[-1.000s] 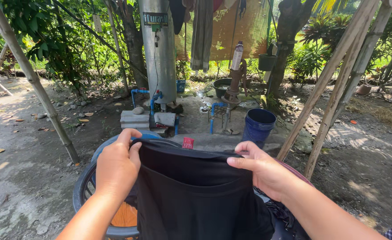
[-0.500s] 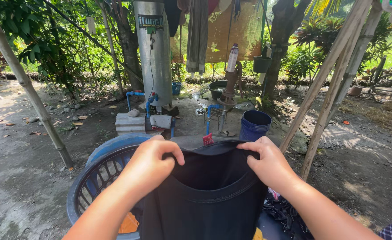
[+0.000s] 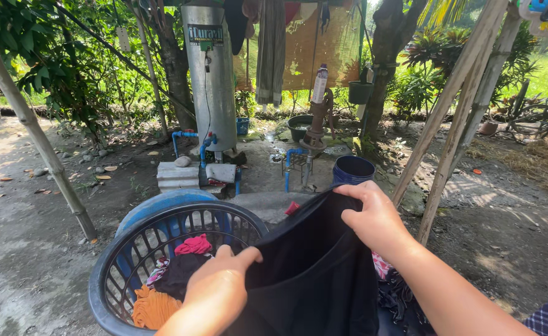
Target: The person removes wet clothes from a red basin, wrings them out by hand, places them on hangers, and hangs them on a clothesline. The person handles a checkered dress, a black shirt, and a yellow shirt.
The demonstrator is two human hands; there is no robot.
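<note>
A black garment (image 3: 314, 274) hangs between my two hands above a dark blue slatted laundry basket (image 3: 109, 274). My left hand (image 3: 218, 289) grips the garment's lower left edge, close to me. My right hand (image 3: 373, 218) pinches its upper edge, held higher and further out. Inside the basket lie a pink cloth (image 3: 193, 244), an orange cloth (image 3: 153, 306) and a dark cloth. More damp patterned laundry (image 3: 395, 289) lies under my right forearm.
A steel pressure tank (image 3: 210, 74) with blue pipes stands ahead beside a rusty hand pump (image 3: 316, 118). A dark blue bucket (image 3: 353, 170) sits behind the garment. Bamboo poles lean at left (image 3: 34, 127) and right (image 3: 454, 106). Clothes hang on a line (image 3: 271, 50) above.
My left hand dropped lower and nearer, my right stayed high, so the garment's top edge now slants. The basket's contents have come into view on the left.
</note>
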